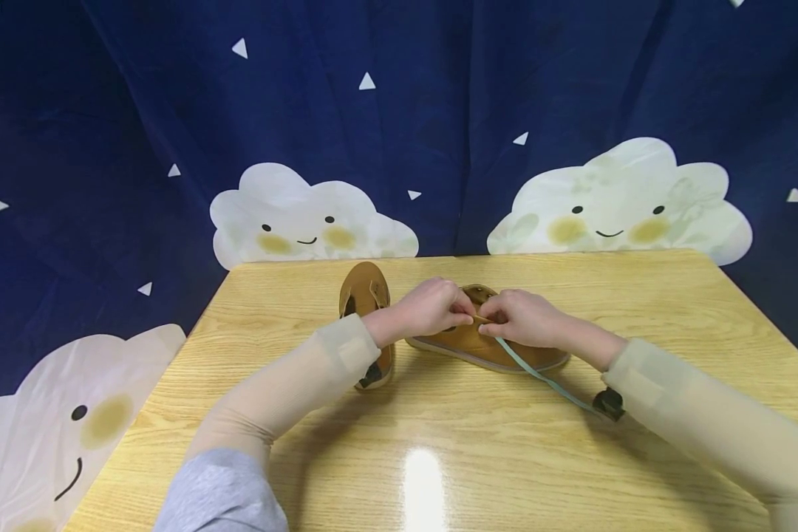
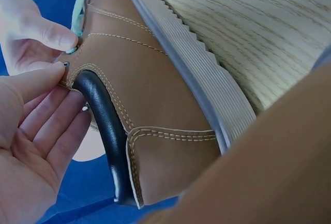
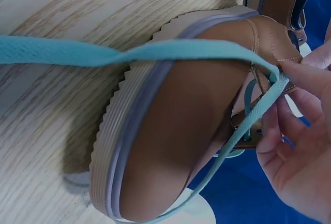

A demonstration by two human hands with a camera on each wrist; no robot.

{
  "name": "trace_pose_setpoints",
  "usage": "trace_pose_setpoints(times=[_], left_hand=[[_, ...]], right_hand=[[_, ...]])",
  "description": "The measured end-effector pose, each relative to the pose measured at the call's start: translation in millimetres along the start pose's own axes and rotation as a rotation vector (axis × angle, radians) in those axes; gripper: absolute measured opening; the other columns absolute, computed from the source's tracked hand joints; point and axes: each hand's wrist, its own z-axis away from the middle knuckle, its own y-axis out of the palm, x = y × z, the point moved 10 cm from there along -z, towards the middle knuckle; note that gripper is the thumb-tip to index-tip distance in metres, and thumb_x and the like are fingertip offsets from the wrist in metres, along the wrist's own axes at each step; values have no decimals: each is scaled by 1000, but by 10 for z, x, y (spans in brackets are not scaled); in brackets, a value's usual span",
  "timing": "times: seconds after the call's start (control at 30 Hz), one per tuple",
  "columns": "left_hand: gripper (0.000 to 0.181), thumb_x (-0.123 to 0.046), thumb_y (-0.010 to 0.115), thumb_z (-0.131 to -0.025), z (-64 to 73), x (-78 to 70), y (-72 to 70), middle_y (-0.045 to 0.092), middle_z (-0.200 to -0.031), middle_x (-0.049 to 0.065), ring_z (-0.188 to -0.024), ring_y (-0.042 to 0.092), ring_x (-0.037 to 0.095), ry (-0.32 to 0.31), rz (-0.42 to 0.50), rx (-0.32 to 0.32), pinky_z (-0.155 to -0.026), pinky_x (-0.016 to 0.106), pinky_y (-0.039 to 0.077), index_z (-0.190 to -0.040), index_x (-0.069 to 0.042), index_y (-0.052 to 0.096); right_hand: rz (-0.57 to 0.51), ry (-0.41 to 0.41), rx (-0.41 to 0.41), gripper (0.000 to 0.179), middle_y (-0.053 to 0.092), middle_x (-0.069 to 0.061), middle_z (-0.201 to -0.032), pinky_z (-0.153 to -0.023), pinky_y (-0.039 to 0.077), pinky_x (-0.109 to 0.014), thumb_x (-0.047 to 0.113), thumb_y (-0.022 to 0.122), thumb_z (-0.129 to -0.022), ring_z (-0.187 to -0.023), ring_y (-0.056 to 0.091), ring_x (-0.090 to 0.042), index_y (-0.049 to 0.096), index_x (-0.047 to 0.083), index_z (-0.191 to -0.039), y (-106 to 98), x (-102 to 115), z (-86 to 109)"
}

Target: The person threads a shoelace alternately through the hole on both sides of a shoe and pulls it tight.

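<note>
A tan leather shoe [image 1: 468, 341] with a black padded collar [image 2: 101, 113] lies on its side, sole edge toward me. My left hand [image 1: 432, 307] pinches its eyelet flap near the collar, thumb [image 2: 44, 81] outside and fingers behind. Beside it, my right hand [image 1: 528, 318] pinches the same flap at an eyelet where the turquoise shoelace [image 3: 186, 49] passes through. One length of lace runs out over the sole; another loops past the toe. Whether the right fingers also hold lace is hidden.
A second tan shoe [image 1: 366, 284] lies left of the first, under my left forearm. Both are on a wooden table [image 1: 372, 458]. A dark blue curtain [image 1: 439, 96] with white clouds hangs behind the table's far edge. A black wrist camera [image 1: 608, 404] sits at my right cuff.
</note>
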Motion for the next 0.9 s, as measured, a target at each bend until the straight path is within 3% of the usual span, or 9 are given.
trace_pose_setpoints(times=[0.2,0.33,0.43,0.57,0.67,0.77,0.9], left_hand=[[11,-13,68,-92,-1,-4,-6,73,-88,0,-70,63,3,3,0,-4,-67,15,48,-97,-8,77],[12,-14,68,-92,2,-6,-9,73,-89,1,-70,64,4,1,3,-4,-67,15,48,-98,-8,77],[12,-14,68,-92,3,-3,-7,73,-89,1,-71,64,4,-2,6,-4,-67,15,48,-98,-9,77],[12,-14,69,-92,0,5,-3,73,-89,1,-70,64,3,-3,12,-8,-66,15,48,-98,-9,77],[11,-14,69,-91,-2,4,-5,73,-89,1,-69,64,3,-1,15,-12,-66,15,48,-98,-9,77],[11,-13,69,-91,-4,4,-3,73,-89,1,-70,64,4,0,17,-11,-66,15,48,-98,-9,77],[12,-13,69,-91,-7,10,2,73,-90,1,-73,65,4,-4,17,-10,-67,15,48,-99,-9,77]], right_hand=[[-49,30,30,30,34,12,-57,-52,29,-25,11,68,-91,-51,34,-5,50,19,-68,26,-32,-1],[-94,48,40,17,42,13,-58,-52,30,-24,11,70,-89,-52,37,-6,62,16,-74,26,-53,-11],[-164,60,63,3,56,11,-64,-52,35,-24,10,72,-86,-55,44,-6,73,11,-90,25,-80,-14],[-251,100,106,23,69,0,-84,-57,41,-25,2,62,-87,-60,49,-10,72,1,-107,19,-138,-9],[-270,108,127,31,70,-6,-94,-56,38,-26,-5,54,-87,-57,42,-11,70,-3,-113,1,-149,-13],[-199,28,112,29,70,-4,-93,-58,40,-25,-10,55,-86,-59,44,-10,73,-1,-108,-44,-94,-49],[-41,-113,68,24,67,5,-79,-61,45,-26,-10,63,-83,-65,49,-7,76,7,-94,-100,2,-85]])
